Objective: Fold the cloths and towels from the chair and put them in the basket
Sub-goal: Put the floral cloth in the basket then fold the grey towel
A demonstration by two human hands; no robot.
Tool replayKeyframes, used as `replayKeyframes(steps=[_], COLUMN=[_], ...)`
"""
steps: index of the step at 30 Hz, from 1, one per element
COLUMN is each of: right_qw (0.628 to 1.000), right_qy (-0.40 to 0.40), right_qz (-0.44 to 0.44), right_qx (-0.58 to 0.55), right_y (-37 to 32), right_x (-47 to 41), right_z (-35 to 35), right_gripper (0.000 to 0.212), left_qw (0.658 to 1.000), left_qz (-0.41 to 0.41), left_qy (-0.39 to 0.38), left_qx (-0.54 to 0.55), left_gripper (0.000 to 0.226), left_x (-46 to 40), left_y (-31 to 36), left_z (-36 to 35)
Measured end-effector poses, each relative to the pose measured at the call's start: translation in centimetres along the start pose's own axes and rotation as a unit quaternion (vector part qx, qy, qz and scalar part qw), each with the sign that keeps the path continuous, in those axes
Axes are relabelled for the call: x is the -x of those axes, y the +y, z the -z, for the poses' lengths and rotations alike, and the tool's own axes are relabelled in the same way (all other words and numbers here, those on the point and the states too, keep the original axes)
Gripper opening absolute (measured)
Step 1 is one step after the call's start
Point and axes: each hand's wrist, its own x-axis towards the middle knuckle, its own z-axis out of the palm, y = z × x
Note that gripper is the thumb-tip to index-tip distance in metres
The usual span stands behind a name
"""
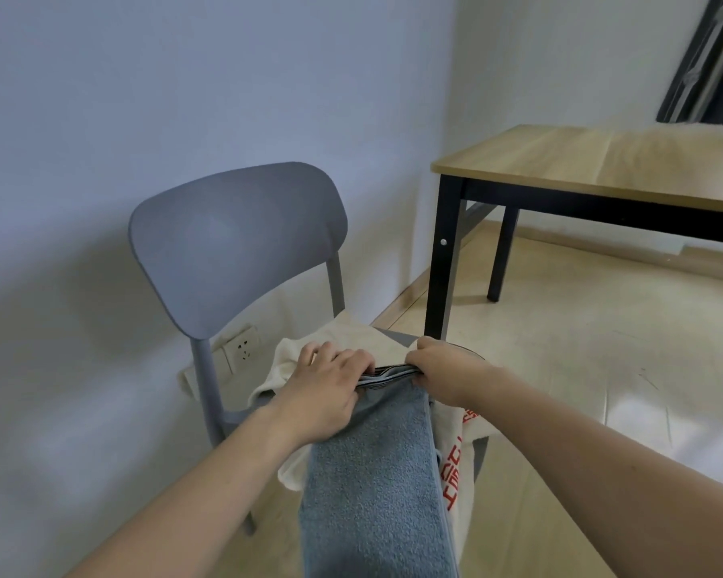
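Note:
A grey plastic chair [234, 239] stands against the wall. A cream cloth [364, 344] with red print lies spread over its seat. On top of it a blue towel [372, 486] hangs from the seat toward me, folded lengthwise. My left hand [326, 390] grips the towel's top edge at its left corner, fingers curled over it. My right hand [443, 373] pinches the same edge at the right corner. No basket is in view.
A wooden table [602, 164] with black legs stands to the right of the chair. A wall socket [243, 348] sits low behind the chair. Light tiled floor [581, 369] stretches to the right. A dark curtain [706, 64] hangs at the top right.

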Motion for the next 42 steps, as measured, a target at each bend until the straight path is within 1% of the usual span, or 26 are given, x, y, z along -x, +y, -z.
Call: replayKeyframes(steps=[2,4,6,8,9,11,12,15,17,19,21,23,24,25,27,28,31,32,35,36,38,39,40,42], right_qw=[0.998,0.994,0.989,0.992,0.996,0.999,0.997,0.991,0.987,0.986,0.988,0.990,0.991,0.992,0.995,0.996,0.994,0.993,0.990,0.987,0.981,0.978,0.975,0.971], right_qy=[0.050,0.092,0.109,0.077,0.043,-0.039,-0.067,-0.111,-0.135,-0.140,-0.125,-0.112,-0.107,-0.097,-0.064,-0.044,0.006,0.026,0.097,0.118,0.162,0.180,0.193,0.205], right_qz=[0.012,0.021,0.017,0.003,-0.001,-0.017,-0.029,-0.067,-0.079,-0.079,-0.073,-0.060,-0.055,-0.051,-0.045,-0.039,-0.005,0.011,0.046,0.053,0.060,0.062,0.067,0.076], right_qx=[0.026,0.057,0.093,0.098,0.083,0.020,-0.009,-0.043,-0.046,-0.047,-0.050,-0.061,-0.065,-0.064,-0.060,-0.067,-0.107,-0.111,-0.096,-0.092,-0.088,-0.088,-0.090,-0.092], right_y=[-0.2,-0.7,-1.1,-1.0,-1.0,-0.7,-0.5,0.0,0.2,0.2,0.2,0.2,0.3,0.3,0.2,0.2,-0.5,-0.9,-2.2,-2.7,-3.6,-4.1,-4.5,-5.4], right_x=[1.3,2.6,3.6,4.1,4.1,3.5,2.8,0.2,-1.1,-1.7,-1.8,-1.5,-1.1,-0.5,0.7,1.3,3.4,4.2,7.3,8.4,10.7,11.9,13.2,15.7], right_z=[-0.2,-0.4,-0.7,-1.1,-1.3,-1.8,-2.2,-3.3,-3.7,-3.6,-3.3,-2.8,-2.5,-2.1,-0.8,0.0,3.7,5.1,9.7,11.1,13.6,14.8,15.8,17.5], right_gripper=[0.023,0.026,0.027,0.028,0.030,0.035,0.037,0.036,0.031,0.032,0.032,0.030,0.027,0.024,0.026,0.028,0.023,0.023,0.024,0.022,0.021,0.021,0.020,0.018], left_qw=[1.000,0.998,0.992,0.986,0.984,0.983,0.982,0.980,0.979,0.976,0.975,0.973,0.970,0.970,0.967,0.965,0.961,0.957,0.947,0.945,0.935,0.940,0.950,0.970], left_qz=[0.018,0.000,-0.016,-0.024,-0.032,-0.042,-0.040,-0.024,0.000,0.007,0.018,0.008,0.009,0.004,0.006,0.011,0.011,0.013,0.012,-0.006,-0.059,-0.080,-0.093,-0.066], left_qy=[-0.005,0.008,0.025,0.031,0.026,0.003,-0.009,-0.036,-0.074,-0.071,-0.073,-0.056,-0.061,-0.052,-0.040,-0.022,0.039,0.055,0.068,0.076,0.136,0.129,0.101,0.027], left_qx=[-0.018,-0.062,-0.119,-0.161,-0.172,-0.179,-0.183,-0.194,-0.191,-0.204,-0.210,-0.224,-0.235,-0.236,-0.251,-0.261,-0.274,-0.285,-0.314,-0.318,-0.322,-0.306,-0.281,-0.233], left_gripper=[0.035,0.029,0.020,0.010,0.011,0.011,0.010,0.008,0.018,0.028,0.029,0.021,0.016,0.015,0.022,0.023,0.032,0.037,0.058,0.063,0.073,0.077,0.080,0.082], left_x=[0.5,0.9,1.0,1.1,1.1,1.2,1.2,0.6,0.3,-0.1,-0.5,-0.3,-0.3,-0.2,0.1,0.3,0.6,0.8,1.6,2.1,3.2,3.9,4.6,5.6], left_y=[0.2,0.2,0.2,0.2,0.2,0.4,0.4,0.5,1.0,0.9,0.9,0.9,0.8,0.6,0.6,0.8,1.6,2.1,3.4,3.9,5.1,6.0,6.7,7.7], left_z=[-0.4,-0.8,-1.0,-1.3,-1.7,-2.1,-2.4,-3.1,-3.1,-3.5,-3.4,-2.9,-2.6,-2.5,-1.7,-0.8,3.0,4.7,10.2,12.3,16.5,18.4,20.1,23.0])
